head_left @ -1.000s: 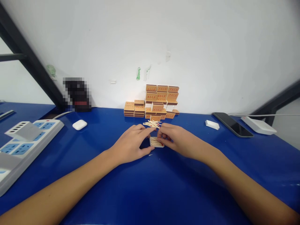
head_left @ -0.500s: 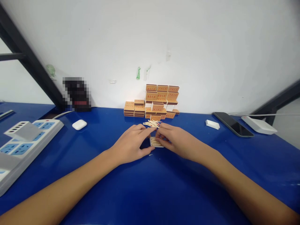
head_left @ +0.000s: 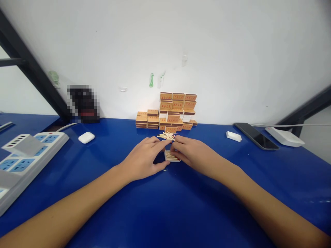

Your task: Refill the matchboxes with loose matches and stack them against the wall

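Observation:
A small white matchbox tray [head_left: 168, 160] lies on the blue table, with wooden matches [head_left: 171, 156] side by side in it. My left hand [head_left: 144, 158] curves around the tray's left end, thumb at the near edge and fingers at the far side, steadying it. Over the tray's right part, my right hand [head_left: 192, 151] has its fingers bent and drawn together; the fingertips are partly hidden, and what they pinch cannot be made out. Just beyond both hands is a loose pile of red-tipped matches [head_left: 167, 135].
Stacked matchboxes [head_left: 178, 105] stand against the wall, with a lower stack [head_left: 147, 120] to their left. At left are a power strip [head_left: 51, 146] and a white earphone case [head_left: 86, 137]. A white tray [head_left: 233, 136], a phone [head_left: 256, 136] and a white device [head_left: 284, 136] lie right.
My right fingers have shifted slightly over the tray, and more red match heads show at its right end. My left hand stays in place. The whole view has drifted a little.

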Action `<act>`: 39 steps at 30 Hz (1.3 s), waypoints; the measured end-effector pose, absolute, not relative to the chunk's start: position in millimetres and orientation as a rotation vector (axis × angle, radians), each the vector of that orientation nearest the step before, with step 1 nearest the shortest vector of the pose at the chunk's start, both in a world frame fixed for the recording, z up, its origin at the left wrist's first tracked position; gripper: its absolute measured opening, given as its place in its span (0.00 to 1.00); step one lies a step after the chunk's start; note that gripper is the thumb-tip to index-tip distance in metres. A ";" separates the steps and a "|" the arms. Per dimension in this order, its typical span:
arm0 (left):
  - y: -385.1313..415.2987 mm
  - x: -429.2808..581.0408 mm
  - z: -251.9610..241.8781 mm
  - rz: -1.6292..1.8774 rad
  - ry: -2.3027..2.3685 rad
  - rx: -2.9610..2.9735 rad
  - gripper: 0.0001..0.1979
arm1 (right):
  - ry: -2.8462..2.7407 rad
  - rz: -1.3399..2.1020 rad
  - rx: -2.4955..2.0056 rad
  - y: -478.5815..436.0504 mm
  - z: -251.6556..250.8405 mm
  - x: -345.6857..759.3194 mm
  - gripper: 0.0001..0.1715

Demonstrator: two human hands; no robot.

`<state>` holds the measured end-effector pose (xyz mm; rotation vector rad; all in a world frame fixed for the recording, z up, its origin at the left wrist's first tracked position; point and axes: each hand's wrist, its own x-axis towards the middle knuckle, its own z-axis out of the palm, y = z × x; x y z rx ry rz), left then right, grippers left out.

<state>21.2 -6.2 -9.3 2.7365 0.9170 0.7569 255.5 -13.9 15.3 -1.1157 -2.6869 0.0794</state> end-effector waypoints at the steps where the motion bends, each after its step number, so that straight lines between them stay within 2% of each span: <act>1: -6.3 21.1 -9.2 0.756 0.916 2.735 0.26 | -2.683 0.082 -1.118 -14.2 14.9 255.0 0.10; 12: -5.8 21.1 -9.3 0.775 0.903 2.712 0.29 | -2.563 0.108 -1.208 -10.4 27.1 268.0 0.12; 16: -5.7 20.3 -9.5 0.782 0.905 2.697 0.31 | -2.590 0.290 -1.223 -12.4 28.5 270.3 0.07; 21: -6.7 21.0 -9.7 0.792 0.906 2.691 0.29 | -2.622 0.397 -1.252 -15.2 24.3 263.9 0.09; 30: -5.9 20.8 -10.0 0.779 0.913 2.698 0.29 | -2.592 0.355 -1.228 -14.7 26.7 264.0 0.09; 35: -7.3 21.3 -10.2 0.789 0.903 2.658 0.30 | -2.511 0.161 -1.331 1.8 30.9 290.2 0.09; 39: -5.0 20.1 -12.3 0.789 0.901 2.651 0.26 | -2.512 0.247 -1.433 17.5 24.4 311.0 0.07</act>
